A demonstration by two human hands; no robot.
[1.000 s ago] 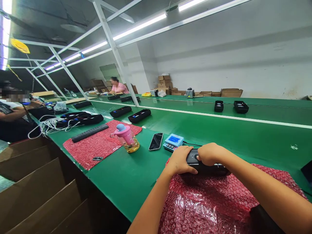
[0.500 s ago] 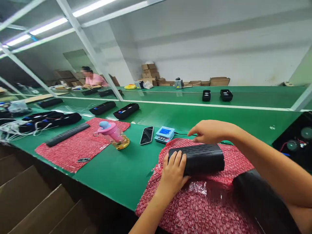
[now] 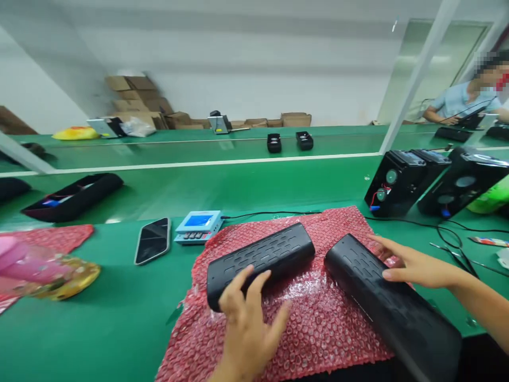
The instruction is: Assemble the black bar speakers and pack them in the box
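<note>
Two black perforated plastic casings lie on red bubble wrap (image 3: 326,334). Over the near side of the left casing (image 3: 258,257) is my left hand (image 3: 250,323), its fingers spread and slightly bent, the fingertips at the casing's edge. The right casing (image 3: 382,297) slants down toward the bottom right. My right hand (image 3: 417,265) is at its right side with fingers stretched and apart, the thumb over the casing's top. Whether the fingertips press on it is unclear. Behind the wrap stands a small light-blue device (image 3: 199,225) with a lit screen and a cable.
A phone (image 3: 153,241) and a pink-lidded drink bottle (image 3: 47,270) are on the left. Black speaker units (image 3: 397,183) stand at right, near loose cables and tweezers (image 3: 457,254). An open black shell (image 3: 75,196) lies at far left. Another person (image 3: 465,101) sits at back right.
The view has turned right. My left hand has loosened from the left casing, which now lies at a different angle. My right hand has come down from behind it to the right casing.
</note>
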